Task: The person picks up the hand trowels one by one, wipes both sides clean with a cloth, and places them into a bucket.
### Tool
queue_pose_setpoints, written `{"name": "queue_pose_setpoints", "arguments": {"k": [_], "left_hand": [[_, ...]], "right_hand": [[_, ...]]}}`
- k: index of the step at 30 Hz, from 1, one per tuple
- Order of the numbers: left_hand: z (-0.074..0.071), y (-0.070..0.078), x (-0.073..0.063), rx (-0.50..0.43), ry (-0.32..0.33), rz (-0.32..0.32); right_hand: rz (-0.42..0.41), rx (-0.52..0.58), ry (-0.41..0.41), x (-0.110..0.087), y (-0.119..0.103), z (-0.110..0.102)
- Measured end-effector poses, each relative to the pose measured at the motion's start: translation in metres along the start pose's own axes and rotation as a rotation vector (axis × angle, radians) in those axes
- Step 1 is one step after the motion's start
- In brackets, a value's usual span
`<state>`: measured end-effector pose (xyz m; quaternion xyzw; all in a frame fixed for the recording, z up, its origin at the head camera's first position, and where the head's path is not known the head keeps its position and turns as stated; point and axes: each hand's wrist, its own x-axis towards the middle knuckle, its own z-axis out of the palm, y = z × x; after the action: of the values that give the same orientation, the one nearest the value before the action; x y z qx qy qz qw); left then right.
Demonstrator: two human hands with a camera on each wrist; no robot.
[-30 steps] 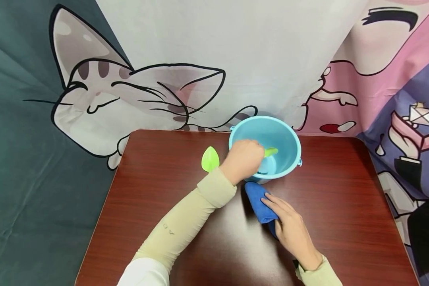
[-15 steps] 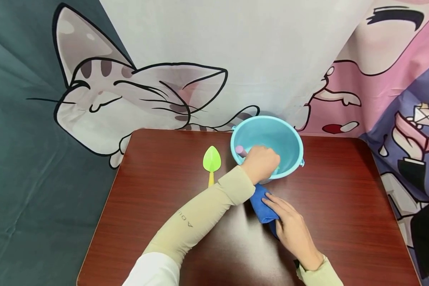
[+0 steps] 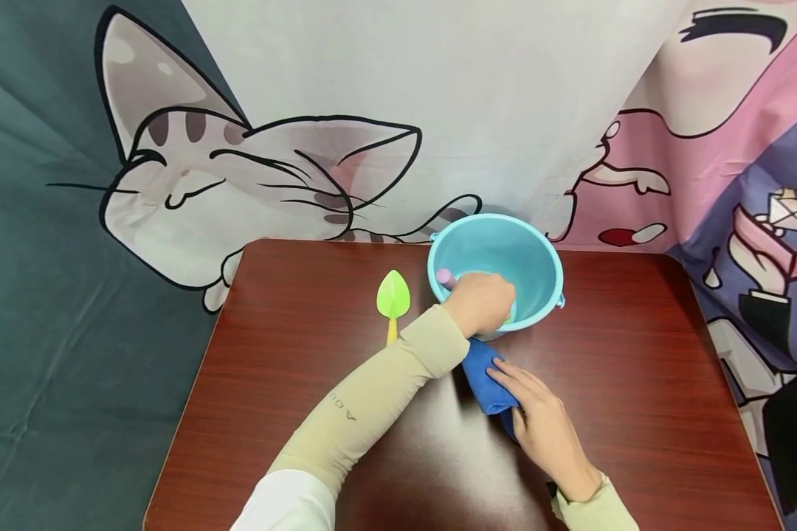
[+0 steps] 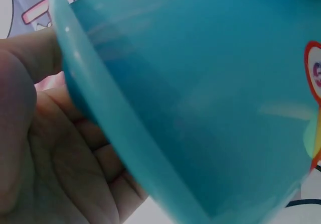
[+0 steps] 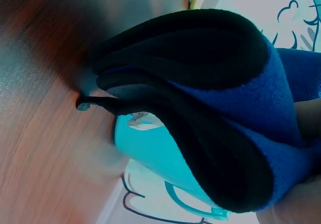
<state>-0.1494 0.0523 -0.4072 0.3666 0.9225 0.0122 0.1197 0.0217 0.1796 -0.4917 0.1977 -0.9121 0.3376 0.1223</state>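
Note:
In the head view my left hand (image 3: pixel 481 302) reaches over the near rim into a light blue bucket (image 3: pixel 538 258). A purple handle end (image 3: pixel 446 278) shows at its left, and a bit of green under the knuckles. The left wrist view has the bucket's wall (image 4: pixel 200 93) in front, with thumb and palm (image 4: pixel 65 153) behind the rim; the fingertips and whatever they touch are hidden. My right hand (image 3: pixel 551 435) grips a folded blue cloth (image 3: pixel 488 380) before the bucket. The right wrist view shows the cloth's (image 5: pixel 281 98) folds edge-on, their edges dark.
A small toy shovel with a green blade (image 3: pixel 393 295) and yellow handle lies on the brown table (image 3: pixel 292 369), left of the bucket. A printed curtain (image 3: pixel 518 110) hangs right behind the table's back edge.
My left hand has moved right and lower into the bucket; the green piece seen beside it is mostly covered now, and the purple handle end has come into view. The right hand stays on the cloth.

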Motion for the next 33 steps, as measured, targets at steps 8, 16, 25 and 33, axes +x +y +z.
{"name": "queue_pose_setpoints", "arguments": {"k": [8,16,25,33], "left_hand": [[-0.009,-0.019,-0.014,-0.115,0.046,-0.022],[-0.026,-0.052,-0.057,-0.279,0.239,-0.023],[-0.016,-0.079,-0.104,-0.525,0.509,-0.074],[0.025,-0.104,-0.133,-0.571,0.518,-0.281]], "right_hand": [[-0.018,0.011,0.005,0.003,0.0,0.002],[-0.025,0.003,0.011,0.003,0.001,0.002],[-0.008,0.0,0.008,0.005,0.001,0.0],[-0.013,0.002,0.02,0.005,0.002,-0.005]]}}
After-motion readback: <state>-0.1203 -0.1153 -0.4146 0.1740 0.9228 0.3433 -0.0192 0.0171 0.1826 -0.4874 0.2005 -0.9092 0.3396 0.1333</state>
